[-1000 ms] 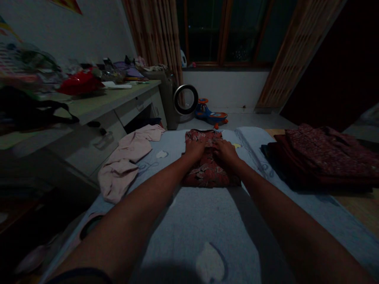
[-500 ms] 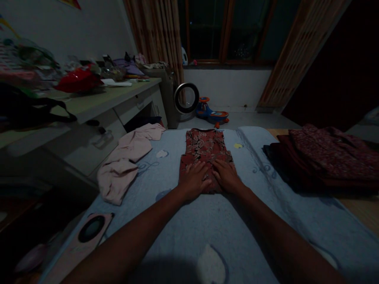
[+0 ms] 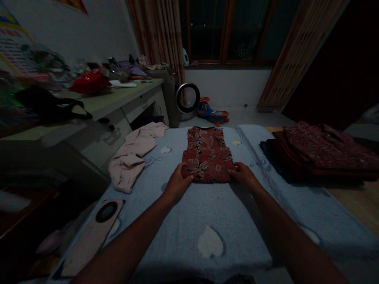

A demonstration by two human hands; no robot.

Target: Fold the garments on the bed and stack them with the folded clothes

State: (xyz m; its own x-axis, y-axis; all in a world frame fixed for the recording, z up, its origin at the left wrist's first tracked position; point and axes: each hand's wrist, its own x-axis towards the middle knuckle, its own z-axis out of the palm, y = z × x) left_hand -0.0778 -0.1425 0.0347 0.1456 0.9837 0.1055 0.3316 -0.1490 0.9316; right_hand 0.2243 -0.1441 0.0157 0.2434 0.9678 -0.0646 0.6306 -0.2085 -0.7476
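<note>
A red garment with a leaf pattern (image 3: 207,157) lies folded on the blue blanket (image 3: 177,228) in front of me. Its near part is a wider layer, and a narrower part reaches away towards the far edge. My left hand (image 3: 179,182) pinches its near left side, thumb on top and fingers at the edge. At the near right corner my right hand (image 3: 243,175) grips the cloth between thumb and fingers. The fingertips beneath the fabric are hidden.
A crumpled pink garment (image 3: 130,157) lies on the left, with a phone (image 3: 94,236) nearer me. Dark red folded clothes (image 3: 322,154) are stacked at right. A cluttered desk (image 3: 118,102) stands left; beyond the bed are an open washer door (image 3: 187,83) and a ride-on toy (image 3: 211,113).
Both hands have gone from lying flat on top of the red garment to gripping its near left and right sides. The view has shifted slightly.
</note>
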